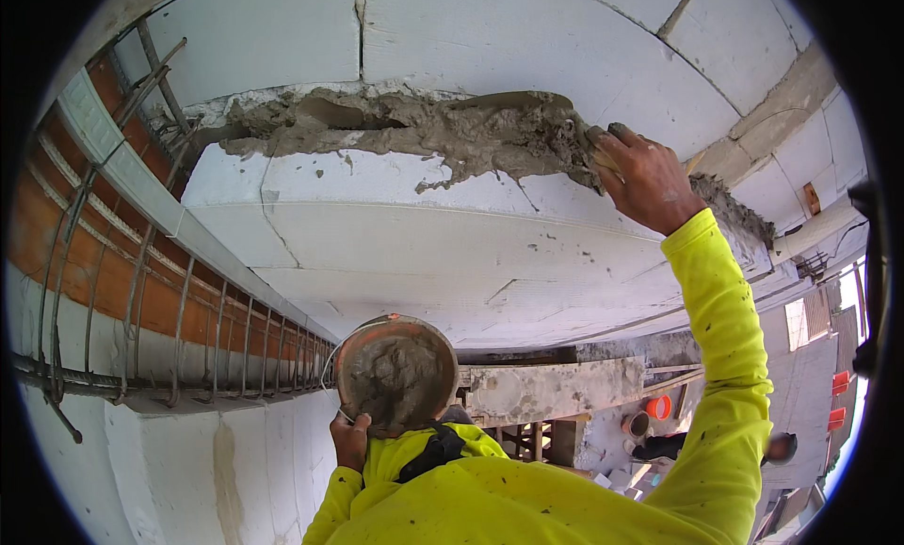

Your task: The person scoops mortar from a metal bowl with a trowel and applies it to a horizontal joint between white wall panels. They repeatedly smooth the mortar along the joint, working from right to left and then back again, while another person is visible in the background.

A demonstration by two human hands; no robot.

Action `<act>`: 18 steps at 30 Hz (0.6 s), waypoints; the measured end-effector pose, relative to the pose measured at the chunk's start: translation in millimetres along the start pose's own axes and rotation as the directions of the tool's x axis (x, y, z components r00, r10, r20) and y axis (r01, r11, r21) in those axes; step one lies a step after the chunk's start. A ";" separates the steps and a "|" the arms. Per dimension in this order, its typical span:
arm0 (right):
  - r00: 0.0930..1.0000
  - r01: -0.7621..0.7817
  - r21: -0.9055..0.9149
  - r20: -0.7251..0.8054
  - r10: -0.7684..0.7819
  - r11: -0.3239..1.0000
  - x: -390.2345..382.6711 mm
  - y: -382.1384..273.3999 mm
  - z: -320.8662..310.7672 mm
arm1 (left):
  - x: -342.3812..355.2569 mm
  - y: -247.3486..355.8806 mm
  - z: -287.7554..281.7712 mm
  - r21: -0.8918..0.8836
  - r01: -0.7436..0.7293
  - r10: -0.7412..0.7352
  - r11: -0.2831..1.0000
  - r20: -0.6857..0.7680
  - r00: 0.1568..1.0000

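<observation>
My right hand (648,180) is closed around the handle of a mortar-smeared trowel (527,100). Its blade lies in the wet grey mortar (452,136) spread along the top of a white block wall (414,234). Mortar hides most of the blade. Low in the picture, my left hand (350,441) grips the rim or handle of a round bucket (348,338), exactly which I cannot tell. Grey wet mortar (400,371) sits inside the bucket, which is close to my body.
Steel rebar (179,328) and a metal channel (122,168) run down the left side. White blocks (490,32) rise behind the mortar. A mortar-stained plank (556,392) lies below the wall. Farther down at right are an orange bucket (659,408) and another person (780,448).
</observation>
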State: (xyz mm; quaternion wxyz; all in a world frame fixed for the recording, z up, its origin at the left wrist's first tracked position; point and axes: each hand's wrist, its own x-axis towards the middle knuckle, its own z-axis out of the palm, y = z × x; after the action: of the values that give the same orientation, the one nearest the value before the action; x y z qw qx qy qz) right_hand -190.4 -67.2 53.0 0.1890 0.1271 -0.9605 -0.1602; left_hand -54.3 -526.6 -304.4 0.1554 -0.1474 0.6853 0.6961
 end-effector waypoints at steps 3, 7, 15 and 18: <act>1.000 -0.023 0.042 0.008 0.023 0.999 -13.8 2.6 -1.1 | -1.9 -0.3 -1.3 -0.019 -0.009 0.008 1.000 -0.045 0.999; 0.990 0.046 0.050 0.130 -0.052 0.998 -13.3 7.4 -4.5 | 0.8 -0.1 -5.6 -0.033 -0.018 0.016 0.999 -0.045 0.999; 0.953 0.090 -0.019 0.291 -0.080 0.996 20.3 -6.0 -24.4 | 1.9 -3.3 -10.5 -0.043 0.035 -0.038 0.998 -0.086 0.996; 0.961 0.066 -0.044 0.273 -0.052 0.997 25.6 -6.0 -30.7 | 1.1 -4.0 -10.7 0.009 0.034 -0.033 0.999 -0.110 0.993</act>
State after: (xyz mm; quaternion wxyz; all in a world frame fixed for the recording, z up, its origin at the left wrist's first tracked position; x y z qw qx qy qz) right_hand -199.9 -88.4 86.0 0.0538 0.1276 -0.9685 -0.2068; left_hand -53.7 -537.2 -308.7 0.1298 -0.1962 0.6939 0.6806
